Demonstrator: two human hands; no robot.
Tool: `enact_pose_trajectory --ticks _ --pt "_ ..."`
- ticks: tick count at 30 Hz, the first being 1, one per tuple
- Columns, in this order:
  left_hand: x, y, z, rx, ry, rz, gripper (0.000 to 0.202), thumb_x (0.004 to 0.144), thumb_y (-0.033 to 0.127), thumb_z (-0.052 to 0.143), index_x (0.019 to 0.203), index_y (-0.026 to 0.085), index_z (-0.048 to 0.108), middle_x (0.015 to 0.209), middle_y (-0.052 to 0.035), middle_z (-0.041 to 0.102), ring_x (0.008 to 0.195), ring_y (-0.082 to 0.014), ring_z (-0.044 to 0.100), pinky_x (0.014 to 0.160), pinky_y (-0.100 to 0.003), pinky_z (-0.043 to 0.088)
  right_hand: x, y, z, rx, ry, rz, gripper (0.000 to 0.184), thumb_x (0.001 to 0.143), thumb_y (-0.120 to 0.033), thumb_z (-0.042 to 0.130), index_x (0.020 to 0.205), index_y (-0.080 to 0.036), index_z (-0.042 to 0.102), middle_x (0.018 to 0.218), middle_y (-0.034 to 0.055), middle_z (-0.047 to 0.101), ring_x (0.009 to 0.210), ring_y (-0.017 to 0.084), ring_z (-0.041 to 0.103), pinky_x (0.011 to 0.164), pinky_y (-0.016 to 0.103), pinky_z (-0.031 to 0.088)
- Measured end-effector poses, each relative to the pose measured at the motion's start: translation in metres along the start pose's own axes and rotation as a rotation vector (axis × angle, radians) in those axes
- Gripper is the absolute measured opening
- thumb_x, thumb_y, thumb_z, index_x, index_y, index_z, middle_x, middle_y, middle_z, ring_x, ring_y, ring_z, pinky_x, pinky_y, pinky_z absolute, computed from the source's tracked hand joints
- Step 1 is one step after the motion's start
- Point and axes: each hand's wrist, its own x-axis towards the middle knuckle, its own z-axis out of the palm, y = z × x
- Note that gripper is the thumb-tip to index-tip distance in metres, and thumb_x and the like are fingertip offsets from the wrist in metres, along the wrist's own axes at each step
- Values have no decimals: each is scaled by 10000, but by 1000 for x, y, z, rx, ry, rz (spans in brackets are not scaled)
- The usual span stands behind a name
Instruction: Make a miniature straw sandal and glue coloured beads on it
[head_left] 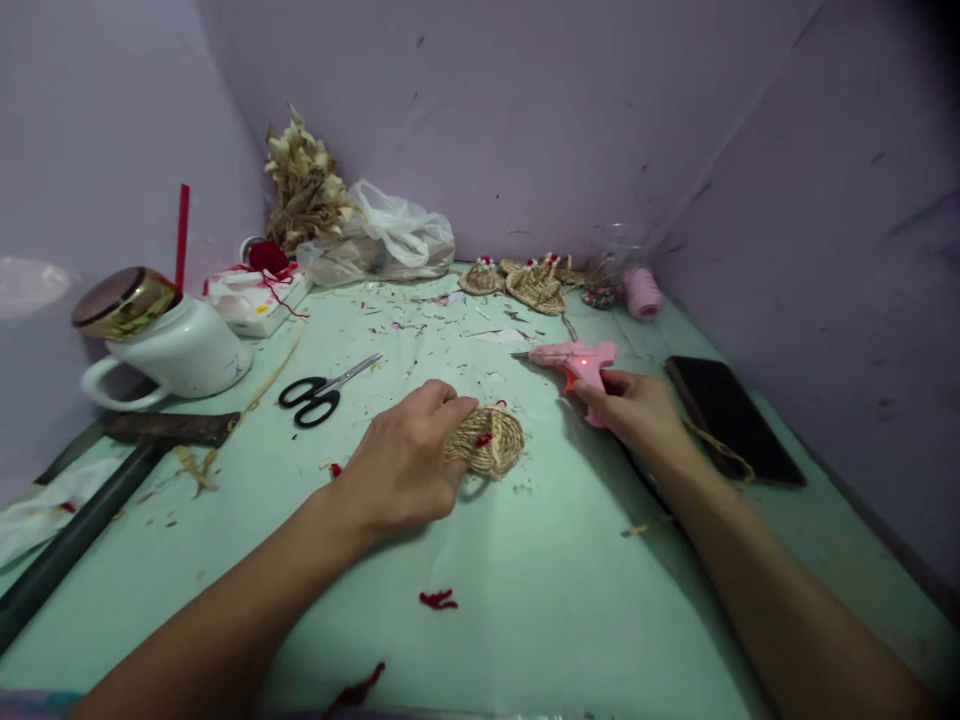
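Note:
My left hand (412, 455) pinches the left side of a small woven straw piece (501, 445), coiled in rounds with a bit of red yarn on its face. The fingers cover that side of it. To the right, my right hand (637, 410) is closed around the handle of a pink glue gun (574, 360) with a lit red light. Its nozzle points left, above and apart from the woven piece. Black-handled scissors (322, 393) lie beyond my left hand. Scraps of dark red yarn (438, 600) lie nearer to me.
At left stand a white mug (180, 350) and a hammer (112, 500). Dried husks (304, 185) and a plastic bag (409, 235) are at the back. Finished-looking woven pieces (536, 285) and a pink thread spool (642, 293) sit by the wall. A phone (731, 420) lies right.

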Motion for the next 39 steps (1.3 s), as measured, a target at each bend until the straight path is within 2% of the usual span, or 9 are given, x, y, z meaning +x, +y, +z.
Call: enact_pose_trajectory --ticks 5,9,12,15,18,22,32,36,39 --pt "5 -20 -14 111 25 81 400 703 107 541 1097 176 531 1042 -84 519 908 -215 547 757 -342 487 -8 0 -10 -208 66 -38 322 690 -366 592 909 -149 683 528 39 649 632 250 628 529 299 395" --pt "8 -44 -35 172 264 2 422 706 133 568 1119 195 508 1042 -58 500 935 -203 529 827 -337 466 -13 -3 -11 -405 121 -119 375 739 -397 547 973 -133 673 757 114 700 736 286 637 576 337 426" --pt "8 -43 -39 182 355 -102 376 760 148 527 1133 192 496 1061 -50 495 967 -202 512 866 -359 448 -20 -11 -9 -346 257 -265 349 778 -386 525 988 -142 661 893 123 686 807 274 623 643 355 453" --pt "6 -24 -22 79 374 -36 363 731 156 567 1088 190 513 1024 -52 523 949 -202 533 848 -357 464 -31 -24 -2 1 53 -414 299 809 -323 518 1039 -166 626 955 86 680 790 202 629 684 320 484" --pt "4 -3 6 -6 362 2 384 742 103 519 1119 168 493 1030 -84 509 980 -207 524 851 -355 467 -41 -32 9 123 -225 -556 317 770 -237 574 1083 -193 601 1048 70 660 899 200 614 780 336 482" --pt "6 12 28 -34 355 21 396 733 68 492 1120 149 472 1026 -111 500 997 -219 504 845 -375 464 -43 -29 18 110 -286 -649 288 747 -126 564 1020 -201 621 952 40 679 865 184 611 807 331 470" --pt "15 17 24 110 88 -143 233 737 196 525 968 203 500 856 -41 621 735 -216 577 631 -343 453 -38 -20 17 10 -367 -576 92 719 -152 575 782 -179 636 752 34 667 736 188 606 696 320 465" --pt "14 21 17 179 165 27 472 672 127 536 1136 164 453 1115 -118 558 1017 -282 511 863 -435 389 -41 -28 19 298 -429 -341 154 690 -209 584 839 -171 592 709 14 644 641 154 593 598 276 456" --pt "12 20 15 130 130 105 465 634 79 521 1088 157 461 1152 -126 531 1070 -274 477 914 -437 353 -43 -31 21 430 -473 -113 241 635 -251 629 845 -184 530 532 -54 557 474 120 530 460 229 396"
